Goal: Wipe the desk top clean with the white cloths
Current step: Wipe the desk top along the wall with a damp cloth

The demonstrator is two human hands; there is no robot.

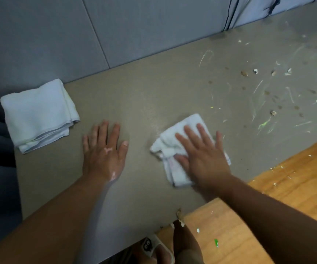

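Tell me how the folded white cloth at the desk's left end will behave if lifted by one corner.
The folded cloth looks soft and layered, so it would probably sag and unfold. It seems thin, likely light. Lying flat on the smooth desk, it should slide, perhaps bunching when pushed.

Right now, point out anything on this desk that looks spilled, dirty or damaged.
The right part of the desk top is fouled: white and greenish streaks and brownish crumbs lie beyond the crumpled cloth under the right hand. Specks also dot the wooden floor. The folded cloth at the left lies neat.
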